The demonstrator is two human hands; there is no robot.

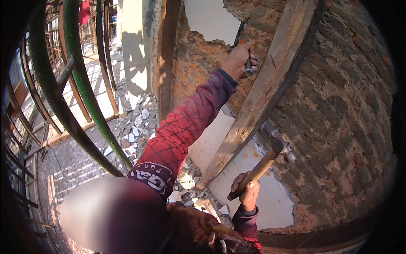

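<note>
My left hand [239,60] reaches up to the wall, its fingers wrapped round a steel chisel [248,70]. The blade points upward, near the broken edge of a white plaster patch [211,19]. Orange-brown brick and mortar [190,67] lie bare around that patch. Lower and to the right, my right hand [250,195] grips a hammer [261,166] by its wooden handle. The hammer's metal head stands up and away from the chisel, in front of the rough wall. Whether the chisel's tip touches the plaster I cannot tell.
A slanting timber [270,86] crosses the wall between chisel and hammer. Green bamboo poles [86,80] stand on the left. Broken plaster pieces [132,137] litter the ground below. Another white plaster area [270,203] remains on the lower wall, above a dark beam [321,241].
</note>
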